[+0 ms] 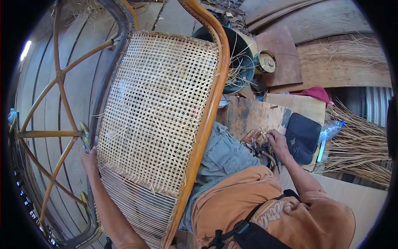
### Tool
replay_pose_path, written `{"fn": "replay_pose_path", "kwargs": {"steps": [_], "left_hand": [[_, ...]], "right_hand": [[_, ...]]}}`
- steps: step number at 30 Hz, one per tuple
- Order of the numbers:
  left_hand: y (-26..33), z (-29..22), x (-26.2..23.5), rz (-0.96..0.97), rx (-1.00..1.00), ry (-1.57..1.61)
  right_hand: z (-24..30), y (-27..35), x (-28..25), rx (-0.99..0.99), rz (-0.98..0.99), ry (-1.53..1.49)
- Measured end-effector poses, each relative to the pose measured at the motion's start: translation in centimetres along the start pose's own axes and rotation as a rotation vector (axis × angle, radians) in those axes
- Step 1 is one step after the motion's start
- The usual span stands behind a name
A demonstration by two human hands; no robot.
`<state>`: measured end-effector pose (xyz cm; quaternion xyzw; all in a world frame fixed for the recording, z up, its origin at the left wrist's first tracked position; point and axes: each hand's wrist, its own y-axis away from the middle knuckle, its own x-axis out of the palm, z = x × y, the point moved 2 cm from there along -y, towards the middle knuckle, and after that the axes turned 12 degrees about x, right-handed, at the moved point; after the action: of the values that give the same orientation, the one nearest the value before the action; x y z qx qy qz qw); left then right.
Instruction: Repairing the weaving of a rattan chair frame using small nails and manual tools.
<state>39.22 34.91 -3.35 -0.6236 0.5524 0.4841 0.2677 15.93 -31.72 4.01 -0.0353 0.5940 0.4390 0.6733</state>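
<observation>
A chair frame with a woven cane panel lies across my lap. The weave is close over most of it, and bare parallel strands run across the near part. My left hand is closed around the dark rail on the panel's left side. Out to the right, my right hand has its fingers drawn together beside pale cane scraps and a cluster of dark tools. Whatever is between those fingers is too small to make out.
A varnished curved rail borders the panel's right side. Rattan struts spread leftward. Beyond stand a dark bucket with cane strips and a yellowish can. A black board, a plastic bottle and rattan bundles lie right.
</observation>
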Motion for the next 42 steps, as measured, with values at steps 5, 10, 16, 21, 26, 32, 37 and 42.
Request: {"fn": "replay_pose_path", "kwargs": {"steps": [5,10,16,21,26,32,37,42], "left_hand": [[0.6,3.4,0.0,0.051,-0.103,0.144],[0.0,3.6,0.7,0.023,-0.077,-0.002],[0.3,-1.4,-1.3,0.067,-0.262,-0.164],[0.3,-1.4,-1.7,0.055,-0.255,-0.177],[0.5,-1.3,-1.0,0.010,-0.238,-0.175],[0.8,-1.7,-1.0,-0.030,-0.211,-0.182],[1.0,-0.3,-1.2,0.042,-0.185,-0.124],[1.3,-0.2,-0.8,0.033,-0.155,-0.060]], "right_hand": [[-3.2,3.8,2.6,-0.061,0.131,0.320],[-0.9,4.0,2.0,-0.119,0.178,0.279],[-4.1,1.7,4.9,0.018,0.262,0.241],[-6.2,2.3,5.3,-0.095,0.128,0.054],[-4.7,2.3,3.6,-0.111,0.154,0.271],[-4.0,3.8,2.6,-0.046,0.483,-0.386],[0.5,1.5,-1.0,0.192,0.261,-0.595],[13.0,-3.1,-3.7,0.043,0.874,-1.043]]}}
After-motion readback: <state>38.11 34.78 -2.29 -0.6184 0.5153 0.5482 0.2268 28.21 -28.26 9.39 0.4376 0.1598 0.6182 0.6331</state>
